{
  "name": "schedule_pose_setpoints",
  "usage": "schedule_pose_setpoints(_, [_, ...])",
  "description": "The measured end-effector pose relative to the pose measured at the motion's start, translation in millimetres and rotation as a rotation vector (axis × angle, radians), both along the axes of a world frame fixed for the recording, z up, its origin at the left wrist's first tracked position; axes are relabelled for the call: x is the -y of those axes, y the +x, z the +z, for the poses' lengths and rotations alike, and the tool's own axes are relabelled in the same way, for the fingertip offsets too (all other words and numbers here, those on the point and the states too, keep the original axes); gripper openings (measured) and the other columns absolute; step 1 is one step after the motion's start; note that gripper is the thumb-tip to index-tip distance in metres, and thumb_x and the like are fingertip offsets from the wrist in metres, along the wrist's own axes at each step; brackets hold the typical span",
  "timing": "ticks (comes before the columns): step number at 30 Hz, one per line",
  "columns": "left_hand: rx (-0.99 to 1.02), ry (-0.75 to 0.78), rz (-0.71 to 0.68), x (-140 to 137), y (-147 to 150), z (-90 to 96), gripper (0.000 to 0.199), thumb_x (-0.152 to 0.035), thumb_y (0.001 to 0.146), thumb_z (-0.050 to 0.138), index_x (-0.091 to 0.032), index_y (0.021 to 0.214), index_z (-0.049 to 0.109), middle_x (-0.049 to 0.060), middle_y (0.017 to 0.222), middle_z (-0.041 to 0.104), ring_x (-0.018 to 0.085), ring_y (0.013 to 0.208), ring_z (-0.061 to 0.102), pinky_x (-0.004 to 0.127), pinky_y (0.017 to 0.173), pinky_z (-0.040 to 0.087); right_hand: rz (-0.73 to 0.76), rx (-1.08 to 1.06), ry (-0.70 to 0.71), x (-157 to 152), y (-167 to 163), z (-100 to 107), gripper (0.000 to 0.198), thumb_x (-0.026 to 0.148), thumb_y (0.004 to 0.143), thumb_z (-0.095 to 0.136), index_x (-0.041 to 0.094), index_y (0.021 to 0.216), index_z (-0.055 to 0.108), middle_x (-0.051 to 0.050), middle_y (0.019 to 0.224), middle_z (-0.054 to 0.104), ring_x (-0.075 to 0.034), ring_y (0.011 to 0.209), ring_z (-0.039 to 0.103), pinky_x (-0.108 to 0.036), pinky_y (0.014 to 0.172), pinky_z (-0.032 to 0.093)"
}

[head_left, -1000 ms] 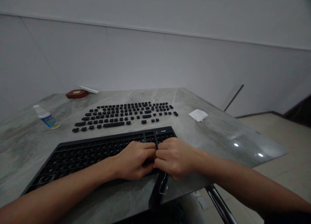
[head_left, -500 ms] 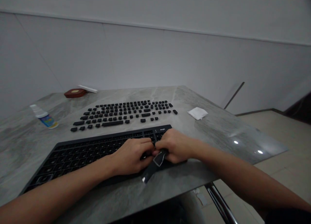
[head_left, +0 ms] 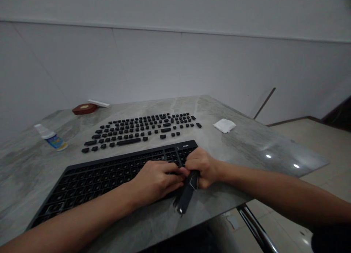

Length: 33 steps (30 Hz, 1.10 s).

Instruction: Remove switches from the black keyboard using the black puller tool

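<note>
A black keyboard base [head_left: 95, 162] with its key caps off lies at the table's near side, its bare key wells in rows. My right hand [head_left: 203, 167] is closed in a fist over its right end, around a slim black hand tool [head_left: 188, 194]; the tool's exact kind does not show. The tool points down and toward me, with a shiny metal tip past the keyboard's front edge. My left hand [head_left: 159, 178] rests over the keyboard, fingers curled together against the right hand and tool. What its fingertips hold, if anything, is hidden.
Loose black key caps [head_left: 128, 141] stand in rows behind the keyboard. A white-capped spray bottle [head_left: 53, 138] lies at left. Behind it are a reddish-brown box [head_left: 84, 108] and a white strip [head_left: 98, 103]. A folded white tissue [head_left: 225, 125] lies at right on the grey marbled table [head_left: 246, 150].
Both hands have shifted slightly to the right along the keyboard. The black tool has turned, and more of its length shows below my right hand.
</note>
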<state>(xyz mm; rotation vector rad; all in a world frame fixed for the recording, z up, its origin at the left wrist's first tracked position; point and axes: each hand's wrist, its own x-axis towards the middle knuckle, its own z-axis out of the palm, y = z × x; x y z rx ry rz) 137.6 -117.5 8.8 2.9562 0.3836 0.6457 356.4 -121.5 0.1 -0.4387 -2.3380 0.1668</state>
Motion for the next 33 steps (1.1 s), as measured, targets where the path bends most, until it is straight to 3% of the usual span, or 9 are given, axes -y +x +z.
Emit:
schedule_pose_setpoints(6, [0.027,0.098,-0.014,5,3,-3.0,0.032,-0.025,0.100,0.045,-0.015,0.080,0.068,0.002,0.077,0.066,0.013,0.060,0.057,0.025,0.054,0.041,0.022,-0.041,0.190,3,-3,2,0.033,0.015,0.087,0.045,0.022,0.058,0.031,0.006,0.044,0.035,-0.009,0.038,0.031,-0.029,0.043,0.021])
schedule_pose_setpoints(13, [0.026,0.086,-0.002,10,9,2.7,0.035,-0.022,0.101,0.041,-0.012,0.079,0.066,0.004,0.073,0.061,0.013,0.059,0.051,0.026,0.053,0.036,-0.042,-0.094,0.153,5,-1,2,0.034,0.010,0.086,0.045,0.022,0.059,0.029,0.005,0.045,0.034,-0.009,0.039,0.029,-0.030,0.045,0.021])
schedule_pose_setpoints(16, [0.018,0.018,-0.016,9,9,5.5,0.034,-0.022,0.101,0.042,-0.012,0.080,0.067,0.005,0.078,0.063,0.014,0.065,0.054,0.025,0.057,0.040,-0.080,-0.093,0.183,6,-2,3,0.035,0.011,0.087,0.044,0.022,0.058,0.029,0.005,0.045,0.035,-0.009,0.039,0.030,-0.029,0.045,0.021])
schedule_pose_setpoints(20, [0.174,-0.228,-0.021,1,5,6.2,0.027,-0.020,0.098,0.046,-0.011,0.085,0.069,0.008,0.088,0.067,0.015,0.076,0.062,0.023,0.068,0.047,-0.213,-0.070,0.134,2,-6,10,0.035,0.016,0.089,0.047,0.020,0.056,0.035,0.003,0.047,0.041,-0.009,0.042,0.034,-0.028,0.047,0.024])
schedule_pose_setpoints(25, [0.371,-0.627,0.196,-13,3,6.3,0.008,-0.014,0.086,0.061,-0.016,0.084,0.069,0.004,0.085,0.069,0.014,0.078,0.063,0.025,0.074,0.049,-0.386,-0.146,-0.202,-2,-10,18,0.032,0.019,0.090,0.051,0.017,0.059,0.050,0.002,0.053,0.050,-0.008,0.049,0.043,-0.023,0.051,0.032])
schedule_pose_setpoints(29, [0.518,-1.074,0.282,-22,3,6.7,0.012,-0.023,0.079,0.070,-0.015,0.087,0.064,0.002,0.083,0.068,0.014,0.075,0.065,0.027,0.071,0.053,-0.313,-0.242,-0.353,-2,-14,20,0.017,0.018,0.093,0.051,0.016,0.091,0.068,-0.003,0.082,0.070,-0.012,0.073,0.063,-0.022,0.068,0.047])
schedule_pose_setpoints(33, [0.634,-1.293,0.285,-29,1,5.4,0.026,-0.023,0.072,0.079,-0.014,0.088,0.061,0.002,0.088,0.068,0.014,0.077,0.066,0.026,0.074,0.055,-0.233,-0.231,-0.315,-7,-16,18,0.022,0.018,0.095,0.051,0.018,0.110,0.067,-0.005,0.093,0.071,-0.014,0.083,0.065,-0.027,0.076,0.050])
